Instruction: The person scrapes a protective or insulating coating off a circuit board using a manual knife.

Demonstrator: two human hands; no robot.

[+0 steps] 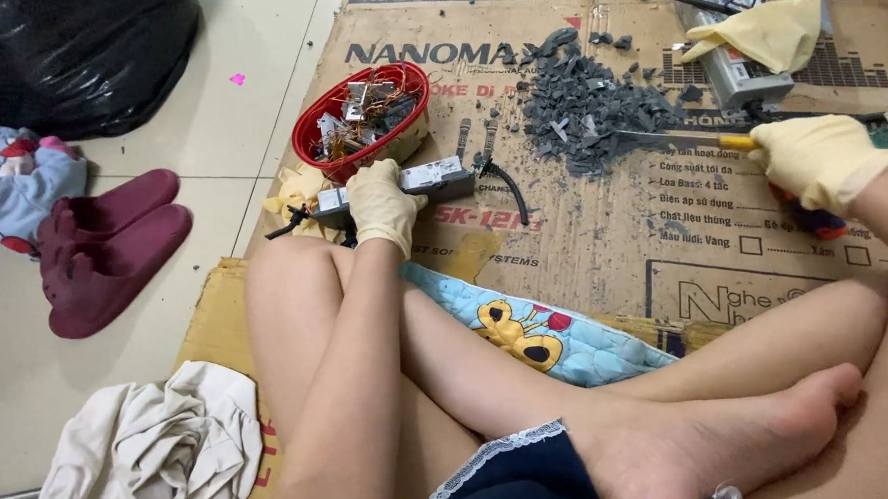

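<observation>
Cardboard sheeting [601, 255] covered the floor where a person sat cross-legged. At twelve o'clock lay a heap of grey plastic fragments [582, 107], seemingly casings already broken up. At ten o'clock a red basket [365, 114] held salvaged metal and copper parts. The left hand [382, 203], gloved, had its grip closed on a grey power adapter [417, 185], apparently unopened, its black cable [510, 188] trailing. At two o'clock the right hand [821, 159] gripped a yellow-handled knife [679, 139].

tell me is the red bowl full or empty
Full: the red bowl by the left hand holds a heap of metal parts and copper wire.
</observation>
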